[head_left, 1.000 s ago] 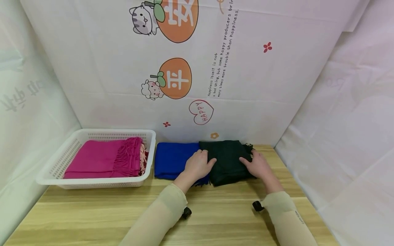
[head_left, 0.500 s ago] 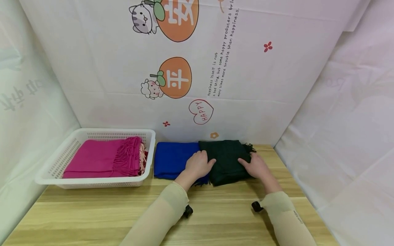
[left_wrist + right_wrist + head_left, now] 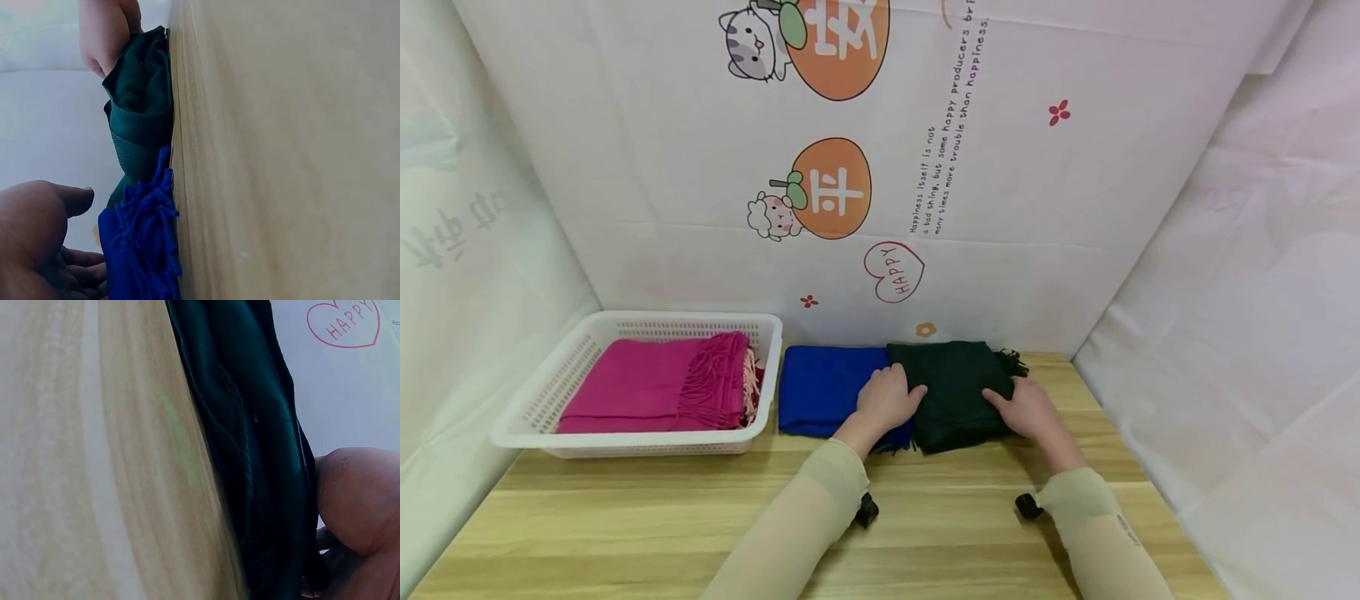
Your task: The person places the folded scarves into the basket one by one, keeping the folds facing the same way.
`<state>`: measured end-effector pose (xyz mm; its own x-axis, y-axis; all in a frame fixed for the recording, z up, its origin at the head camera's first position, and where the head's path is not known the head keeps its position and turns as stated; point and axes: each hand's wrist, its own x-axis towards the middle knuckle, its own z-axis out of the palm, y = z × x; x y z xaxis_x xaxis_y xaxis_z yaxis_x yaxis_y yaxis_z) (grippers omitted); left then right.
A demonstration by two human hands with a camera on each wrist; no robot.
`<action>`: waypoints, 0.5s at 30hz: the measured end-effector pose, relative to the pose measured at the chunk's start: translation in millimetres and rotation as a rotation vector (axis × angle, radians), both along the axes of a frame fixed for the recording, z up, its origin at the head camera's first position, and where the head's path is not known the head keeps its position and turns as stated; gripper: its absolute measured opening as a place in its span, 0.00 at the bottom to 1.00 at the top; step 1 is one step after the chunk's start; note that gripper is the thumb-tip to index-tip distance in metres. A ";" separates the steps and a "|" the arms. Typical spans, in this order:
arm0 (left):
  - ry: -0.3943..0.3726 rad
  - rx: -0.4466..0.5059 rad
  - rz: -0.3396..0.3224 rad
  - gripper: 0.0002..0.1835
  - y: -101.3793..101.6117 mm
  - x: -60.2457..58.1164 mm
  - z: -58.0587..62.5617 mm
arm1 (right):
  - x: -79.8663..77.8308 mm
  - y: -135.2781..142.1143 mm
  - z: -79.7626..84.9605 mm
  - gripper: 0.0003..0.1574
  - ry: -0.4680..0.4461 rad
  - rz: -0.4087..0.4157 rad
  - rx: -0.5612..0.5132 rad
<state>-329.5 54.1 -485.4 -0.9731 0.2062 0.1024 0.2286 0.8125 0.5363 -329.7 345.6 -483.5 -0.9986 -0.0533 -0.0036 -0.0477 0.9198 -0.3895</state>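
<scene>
The fingers of my left hand lie loose where the blue scarf meets the green scarf; my right hand touches the green scarf's right side, though whether its fingers grip I can't tell. Both lie mid-frame on the desk; at frame left, a white basket holds a pink scarf.
</scene>
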 end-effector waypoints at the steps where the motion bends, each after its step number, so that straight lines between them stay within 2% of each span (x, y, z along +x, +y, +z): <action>1: -0.007 0.012 0.003 0.36 -0.1 -0.8 -0.5 | -0.1 -0.2 -0.6 0.57 0.002 0.001 0.004; 5: -0.040 0.070 0.000 0.39 -0.9 -4.3 -2.5 | -1.4 0.0 -3.2 0.57 0.003 -0.001 0.009; 10: -0.109 0.197 -0.025 0.41 -3.3 -6.6 -3.6 | -3.5 0.9 -6.6 0.57 0.003 -0.011 -0.001; 15: -0.148 0.279 -0.024 0.40 -4.5 -7.2 -2.8 | -4.7 1.2 -9.2 0.57 0.010 -0.020 -0.008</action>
<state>-336.7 49.7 -488.2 -0.9770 0.2128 0.0157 0.1484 0.6248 0.7665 -334.4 346.8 -492.7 -0.9994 -0.0331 0.0064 -0.0329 0.9173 -0.3969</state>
